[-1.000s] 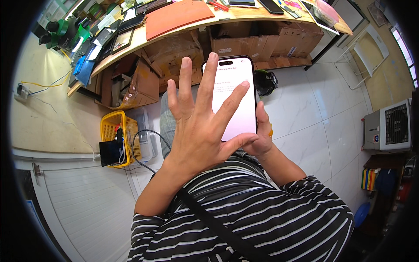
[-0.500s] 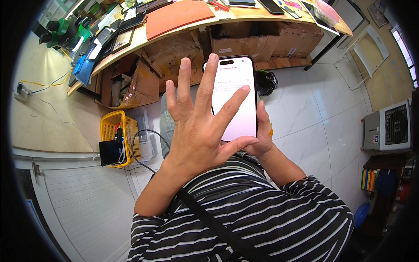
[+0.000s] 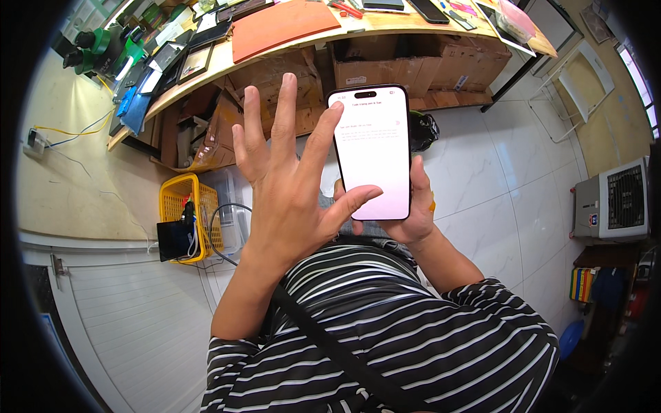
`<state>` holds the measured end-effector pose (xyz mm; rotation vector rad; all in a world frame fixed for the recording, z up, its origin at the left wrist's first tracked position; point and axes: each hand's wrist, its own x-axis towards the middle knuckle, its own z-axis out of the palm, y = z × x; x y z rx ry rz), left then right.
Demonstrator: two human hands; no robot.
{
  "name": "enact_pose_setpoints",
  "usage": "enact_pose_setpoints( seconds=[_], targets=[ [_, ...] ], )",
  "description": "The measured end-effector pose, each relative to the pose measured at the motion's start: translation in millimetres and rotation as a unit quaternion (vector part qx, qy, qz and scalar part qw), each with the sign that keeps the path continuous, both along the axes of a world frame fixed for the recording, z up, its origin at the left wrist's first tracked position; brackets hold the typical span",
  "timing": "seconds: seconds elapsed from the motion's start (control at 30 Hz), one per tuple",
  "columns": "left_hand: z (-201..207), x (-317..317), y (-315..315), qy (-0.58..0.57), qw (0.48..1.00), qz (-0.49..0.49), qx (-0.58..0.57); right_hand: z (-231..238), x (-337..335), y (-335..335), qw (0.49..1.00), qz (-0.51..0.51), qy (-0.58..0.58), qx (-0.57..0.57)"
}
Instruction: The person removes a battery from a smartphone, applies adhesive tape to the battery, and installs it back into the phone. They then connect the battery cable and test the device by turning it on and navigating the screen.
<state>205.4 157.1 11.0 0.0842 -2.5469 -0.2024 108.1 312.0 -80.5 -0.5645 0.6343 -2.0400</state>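
Note:
A smartphone [image 3: 375, 162] with a lit, mostly white screen that fades to pink at the bottom is held upright before me. My right hand [image 3: 415, 213] grips its lower part, with the thumb along the right edge and fingertips showing at the lower left edge. Fingers spread, my left hand [image 3: 292, 182] hovers over the phone's left side. Its index fingertip is at the upper left corner of the screen, and its thumb reaches over the lower screen. Whether either one touches the glass I cannot tell.
Ahead is a wooden workbench [image 3: 385, 26] with an orange mat [image 3: 282, 29], tools and another phone [image 3: 428, 9]. Cardboard boxes [image 3: 385, 72] sit beneath it. A yellow basket [image 3: 180, 186] with cables stands left; an air cooler [image 3: 611, 199] and a white folding chair [image 3: 585, 76] are right.
My left hand has moved left, its index finger going from the screen's right side to the upper left corner. More of the screen shows. The phone has shifted slightly right.

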Motion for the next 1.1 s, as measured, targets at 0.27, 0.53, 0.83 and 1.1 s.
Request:
enact_pose_setpoints(
  seconds=[0.27, 0.53, 0.83, 1.1],
  targets=[
    [2, 0, 3, -0.002, 1.000, -0.016, 0.017, 5, -6, 2, 0.999, 0.005, -0.023, -0.037],
    [-2, 12, 19, -0.064, 0.985, -0.160, 0.027, 6, -15, 4, 0.993, -0.038, -0.097, -0.048],
    [-12, 14, 22, -0.083, 0.983, -0.161, 0.036, 10, -16, 2, 0.993, -0.063, -0.096, -0.040],
    [-13, 13, 18, -0.063, 0.991, -0.110, 0.030, 8, -17, 6, 0.994, -0.025, -0.091, -0.050]
  ],
)
